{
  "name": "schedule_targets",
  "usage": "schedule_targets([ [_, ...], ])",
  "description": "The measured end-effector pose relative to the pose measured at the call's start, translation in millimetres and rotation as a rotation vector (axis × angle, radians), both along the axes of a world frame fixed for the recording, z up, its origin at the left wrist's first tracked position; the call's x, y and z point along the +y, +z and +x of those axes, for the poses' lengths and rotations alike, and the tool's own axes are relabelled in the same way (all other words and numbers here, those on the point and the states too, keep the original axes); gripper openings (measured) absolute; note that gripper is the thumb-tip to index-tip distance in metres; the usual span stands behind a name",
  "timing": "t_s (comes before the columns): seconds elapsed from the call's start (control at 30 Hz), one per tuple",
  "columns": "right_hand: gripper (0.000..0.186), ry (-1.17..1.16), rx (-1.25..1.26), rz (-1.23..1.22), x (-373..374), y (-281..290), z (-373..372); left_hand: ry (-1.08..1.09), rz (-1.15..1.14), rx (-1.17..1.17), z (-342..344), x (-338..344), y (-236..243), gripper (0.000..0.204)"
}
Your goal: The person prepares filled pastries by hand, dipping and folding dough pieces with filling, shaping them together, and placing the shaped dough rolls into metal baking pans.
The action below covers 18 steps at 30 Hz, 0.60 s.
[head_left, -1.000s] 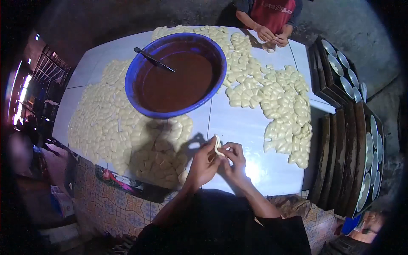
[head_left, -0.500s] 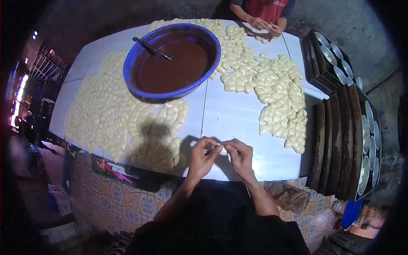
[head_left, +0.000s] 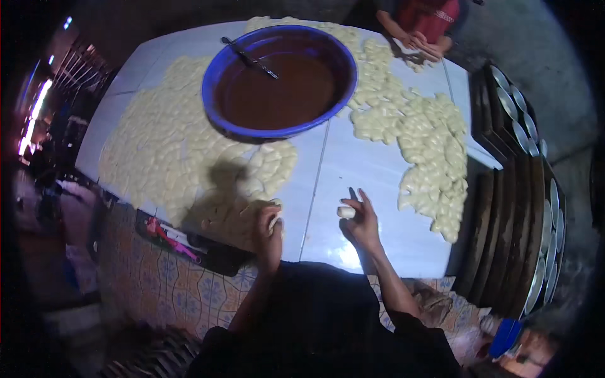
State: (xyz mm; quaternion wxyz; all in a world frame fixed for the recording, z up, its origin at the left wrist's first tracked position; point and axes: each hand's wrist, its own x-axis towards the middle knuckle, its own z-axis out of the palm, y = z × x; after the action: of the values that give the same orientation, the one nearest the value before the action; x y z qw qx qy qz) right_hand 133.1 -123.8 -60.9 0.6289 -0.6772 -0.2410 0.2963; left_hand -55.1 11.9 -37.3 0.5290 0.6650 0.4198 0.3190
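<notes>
The person's left hand [head_left: 270, 232] was at the near edge of the table [head_left: 343, 170], its fingers curled and a pale dough piece [head_left: 275, 222] grasped between thumb and forefinger, right beside the broad spread of dough pieces [head_left: 148, 145] on the left. The right hand [head_left: 364, 220] was well apart from it, palm down over the bare white tiles, two fingers stretched forward; a short dough roll [head_left: 346, 212] lay at the inner side of that hand, by the thumb, and one could not tell whether the fingers gripped it or had released it. Beyond the hands stood a large blue basin [head_left: 277, 133] of brown liquid [head_left: 287, 91], a dark-handled utensil [head_left: 249, 58] leaning over its far left rim. A second cluster of dough [head_left: 435, 157] covered the table's right part. At the far right corner a co-worker in a red top had both hands [head_left: 423, 45] together above the table. Dark trays [head_left: 501, 220] stood stacked along the right side, with round metal tins [head_left: 542, 268] on them.
</notes>
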Motion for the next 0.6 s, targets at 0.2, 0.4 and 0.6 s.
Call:
schedule_targets([
  [0.2, 0.043, 0.322, -0.600, 0.044, 72, 4, -30, 0.092, 0.144, -0.062, -50, 6, -38, 0.049],
  [0.4, 0.028, 0.600, -0.525, 0.088, 116, -25, -55, -0.194, 0.306, 0.312, -18, -5, -34, 0.079],
  [0.6, 0.038, 0.236, -0.040, 0.160, 27, 55, 6, -0.196, 0.477, 0.445, -1, -1, -17, 0.061],
])
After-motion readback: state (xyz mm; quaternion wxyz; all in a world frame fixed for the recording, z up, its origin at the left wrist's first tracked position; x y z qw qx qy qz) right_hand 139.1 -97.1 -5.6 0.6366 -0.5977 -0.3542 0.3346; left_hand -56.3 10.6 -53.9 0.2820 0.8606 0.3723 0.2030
